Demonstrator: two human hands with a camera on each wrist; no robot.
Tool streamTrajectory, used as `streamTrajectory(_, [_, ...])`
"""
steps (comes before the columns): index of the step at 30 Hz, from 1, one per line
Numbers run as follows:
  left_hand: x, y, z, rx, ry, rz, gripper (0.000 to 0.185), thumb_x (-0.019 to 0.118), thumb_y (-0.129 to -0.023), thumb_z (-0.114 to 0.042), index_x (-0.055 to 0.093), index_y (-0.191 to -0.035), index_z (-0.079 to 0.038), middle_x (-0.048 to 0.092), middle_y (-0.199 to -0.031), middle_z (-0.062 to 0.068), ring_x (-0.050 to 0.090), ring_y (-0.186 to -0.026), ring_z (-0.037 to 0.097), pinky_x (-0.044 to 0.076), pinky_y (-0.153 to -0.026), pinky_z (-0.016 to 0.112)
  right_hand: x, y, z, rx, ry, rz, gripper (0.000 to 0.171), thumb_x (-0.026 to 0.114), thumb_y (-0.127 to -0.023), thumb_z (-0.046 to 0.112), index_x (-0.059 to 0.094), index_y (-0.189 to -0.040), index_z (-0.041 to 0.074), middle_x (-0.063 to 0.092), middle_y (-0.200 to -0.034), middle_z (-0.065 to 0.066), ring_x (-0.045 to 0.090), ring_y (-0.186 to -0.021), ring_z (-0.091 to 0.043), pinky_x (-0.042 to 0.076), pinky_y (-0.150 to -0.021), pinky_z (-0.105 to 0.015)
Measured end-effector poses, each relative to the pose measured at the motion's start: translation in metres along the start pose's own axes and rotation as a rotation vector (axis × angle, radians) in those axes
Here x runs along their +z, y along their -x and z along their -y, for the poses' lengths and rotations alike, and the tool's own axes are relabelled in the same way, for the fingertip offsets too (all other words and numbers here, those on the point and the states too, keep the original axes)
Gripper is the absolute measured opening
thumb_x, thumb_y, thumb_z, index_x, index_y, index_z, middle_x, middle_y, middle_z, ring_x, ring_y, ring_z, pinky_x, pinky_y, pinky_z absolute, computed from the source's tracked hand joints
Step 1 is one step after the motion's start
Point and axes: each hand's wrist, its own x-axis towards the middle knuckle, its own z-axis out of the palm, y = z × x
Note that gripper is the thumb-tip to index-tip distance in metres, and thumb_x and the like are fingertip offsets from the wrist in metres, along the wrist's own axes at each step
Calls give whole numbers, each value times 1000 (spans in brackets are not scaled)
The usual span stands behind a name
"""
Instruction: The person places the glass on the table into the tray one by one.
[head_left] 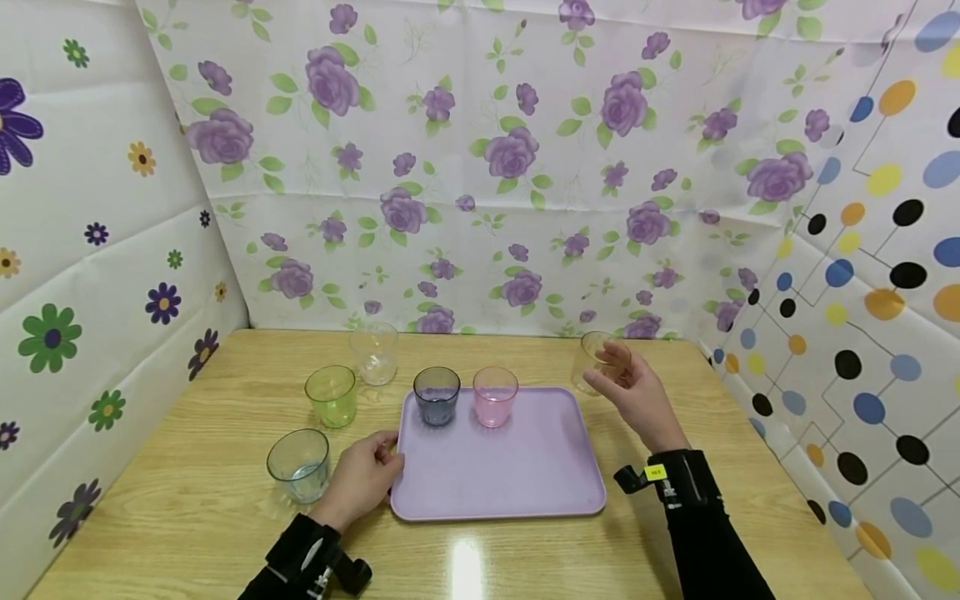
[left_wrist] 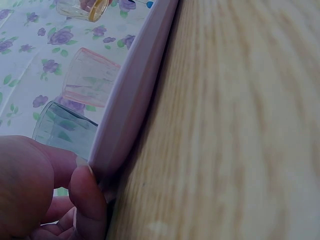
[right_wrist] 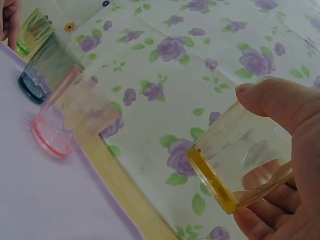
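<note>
Risk assessment. The right hand point(head_left: 633, 392) holds a clear tumbler with a yellow-tinted base point(right_wrist: 240, 167) clear of the wooden tabletop point(head_left: 187, 492), beyond the far right corner of the lilac plastic tray point(head_left: 525, 475). The wall of the tumbler is smooth and transparent, and the grip appears to bear on its sides only; a slackened grip could let it slide out and drop onto the tabletop or the tray rim. Should it travel toward the tray, it could strike the pink translucent tumbler point(head_left: 494, 396) or the dark blue-grey tumbler point(head_left: 437, 395), which stand close together at the tray's far edge, and tip one over.

The left hand point(head_left: 362, 477) pinches the near left rim of the tray, the thumb point(left_wrist: 87, 200) curled against its edge. A pull or lift there could set the two tumblers on the tray sliding.

Position relative to the fingers. In the right wrist view the yellow-based tumbler lies tilted, the thumb over its upper wall and the other fingers point(right_wrist: 272, 220) curled beneath, base pointing away from the palm. The fingers are closed round it, not spread.

Also present, on the tabletop left of the tray: a green tumbler point(head_left: 331, 395), a colourless tumbler point(head_left: 374, 353) and a grey-blue tumbler point(head_left: 299, 463), this last just beside the left hand.
</note>
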Motion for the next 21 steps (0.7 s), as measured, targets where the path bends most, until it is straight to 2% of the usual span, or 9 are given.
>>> streamTrajectory(9, [-1, 0, 0, -3, -4, 4, 44, 65, -103, -8, 65, -144, 8, 61, -86, 6, 59, -58, 15, 52, -46, 29, 6, 3, 1, -22, -3, 16, 83, 76, -103, 47, 35, -172, 23, 47, -170, -10, 43, -159, -32, 35, -133, -49])
streamTrajectory(13, [-1, 0, 0, -4, -3, 1, 45, 66, -102, -8, 65, -144, 8, 62, -87, 6, 59, -60, 15, 52, -46, 28, 9, 3, 3, -27, -2, 15, 81, 76, -104, 45, 36, -171, 22, 49, -168, -11, 46, -156, -31, 40, -129, -47])
streamTrajectory(21, [-1, 0, -1, -2, -4, 0, 45, 66, -102, -8, 65, -144, 8, 62, -87, 6, 59, -61, 15, 52, -46, 28, 17, 6, 5, -10, -14, 21, 80, 78, -103, 41, 38, -170, 22, 51, -166, -9, 50, -152, -28, 46, -117, -21])
